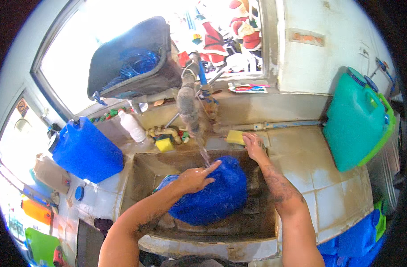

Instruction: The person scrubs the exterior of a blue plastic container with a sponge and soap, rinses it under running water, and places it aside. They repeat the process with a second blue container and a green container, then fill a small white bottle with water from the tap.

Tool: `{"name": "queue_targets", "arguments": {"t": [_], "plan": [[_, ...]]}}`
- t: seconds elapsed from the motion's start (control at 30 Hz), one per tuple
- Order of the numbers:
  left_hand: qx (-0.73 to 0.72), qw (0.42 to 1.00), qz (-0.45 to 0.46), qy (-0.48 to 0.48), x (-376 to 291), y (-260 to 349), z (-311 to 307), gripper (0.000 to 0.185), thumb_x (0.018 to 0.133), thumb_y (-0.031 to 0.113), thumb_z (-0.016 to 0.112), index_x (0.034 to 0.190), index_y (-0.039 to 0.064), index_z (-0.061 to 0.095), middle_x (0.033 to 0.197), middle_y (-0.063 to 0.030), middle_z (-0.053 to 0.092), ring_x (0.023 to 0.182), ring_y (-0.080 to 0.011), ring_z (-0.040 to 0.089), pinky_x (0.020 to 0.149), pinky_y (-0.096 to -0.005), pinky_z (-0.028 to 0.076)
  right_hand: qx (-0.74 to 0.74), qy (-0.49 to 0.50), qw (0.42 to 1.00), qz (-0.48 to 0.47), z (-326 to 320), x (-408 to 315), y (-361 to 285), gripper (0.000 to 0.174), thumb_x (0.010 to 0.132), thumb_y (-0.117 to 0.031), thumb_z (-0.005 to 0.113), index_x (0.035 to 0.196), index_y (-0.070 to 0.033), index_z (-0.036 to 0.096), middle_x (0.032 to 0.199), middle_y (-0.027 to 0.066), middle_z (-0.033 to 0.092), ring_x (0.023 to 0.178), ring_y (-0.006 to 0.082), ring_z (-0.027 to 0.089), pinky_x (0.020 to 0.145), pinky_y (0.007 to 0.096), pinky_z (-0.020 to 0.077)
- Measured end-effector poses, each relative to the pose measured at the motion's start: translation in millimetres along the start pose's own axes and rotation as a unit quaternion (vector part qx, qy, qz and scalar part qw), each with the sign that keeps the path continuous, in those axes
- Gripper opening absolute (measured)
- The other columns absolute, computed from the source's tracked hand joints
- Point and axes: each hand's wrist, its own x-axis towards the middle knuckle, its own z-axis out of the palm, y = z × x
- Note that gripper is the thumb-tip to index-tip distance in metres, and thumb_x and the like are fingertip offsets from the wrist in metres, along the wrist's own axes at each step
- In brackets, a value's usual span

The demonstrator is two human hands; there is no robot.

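Note:
A blue plastic jug (220,197) lies in the tiled sink (208,246), under water running from the pipe faucet (190,106). Against the jug's upper side rests my left hand (198,178), index finger extended into the stream. My right hand (255,145) is at the sink's back right edge, its fingers on a yellow sponge (235,137). A second yellow sponge (164,145) sits on the back ledge, left of the faucet.
A blue jerrycan (86,150) and a blue cap (79,193) are on the left counter. At right stands a teal jerrycan (353,123). A white bottle (131,126) and a dark bin (140,80) are behind the sink, with toothpaste tubes (250,89) on the sill.

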Motion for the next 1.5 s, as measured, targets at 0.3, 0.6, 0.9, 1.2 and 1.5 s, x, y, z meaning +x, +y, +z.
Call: {"name": "queue_targets", "arguments": {"t": [0.3,0.6,0.9,1.2,1.5], "plan": [[-0.032,0.985,-0.091,0.146,-126,-93,13,0.048,0.103,0.046,0.052,0.133,0.010,0.061,0.098,-0.0269,0.071,0.092,-0.0457,0.069,0.083,-0.0530,0.055,-0.163,0.070,0.974,-0.140,69,20,61,0.023,0.081,-0.011,0.073,0.102,-0.003,0.069,0.109,0.0181,0.069,0.103,0.0365,0.065,0.094,0.0474,0.0512],[-0.307,0.767,-0.252,0.503,-58,-420,-30,0.084,0.080,0.030,0.086,0.145,-0.002,0.043,0.116,-0.0187,0.067,0.095,-0.0256,0.066,0.080,-0.0345,0.055,0.617,0.141,0.656,0.411,27,-134,-80,0.026,0.096,-0.027,0.058,0.117,-0.012,0.061,0.105,0.0093,0.067,0.087,0.0266,0.065,0.069,0.0461,0.0559],[-0.260,0.714,-0.237,0.605,-6,-370,-67,0.066,0.068,0.028,0.093,0.117,-0.003,0.062,0.110,-0.0170,0.071,0.098,-0.0307,0.069,0.088,-0.0411,0.054,0.500,0.244,0.576,0.599,69,-211,-116,0.031,0.105,-0.041,0.048,0.108,-0.015,0.065,0.076,-0.0030,0.059,0.065,0.0150,0.055,0.052,0.0332,0.0429],[0.252,0.852,0.057,0.455,-126,-199,-134,0.073,0.055,0.015,0.087,0.126,0.014,0.067,0.141,-0.0017,0.061,0.131,-0.0234,0.056,0.114,-0.0490,0.033,0.751,0.001,0.511,0.417,46,-163,-221,0.045,0.104,-0.046,0.048,0.126,-0.010,0.062,0.126,0.0199,0.066,0.117,0.0448,0.062,0.097,0.0610,0.0525],[0.499,0.798,0.120,0.315,-159,-33,-172,0.041,0.079,0.013,0.068,0.120,0.019,0.068,0.125,0.0019,0.066,0.132,-0.0195,0.053,0.114,-0.0515,0.030,0.778,-0.064,0.503,0.370,65,-129,-280,0.035,0.105,-0.035,0.049,0.128,-0.010,0.059,0.109,0.0136,0.068,0.089,0.0304,0.066,0.074,0.0457,0.0566]]}}
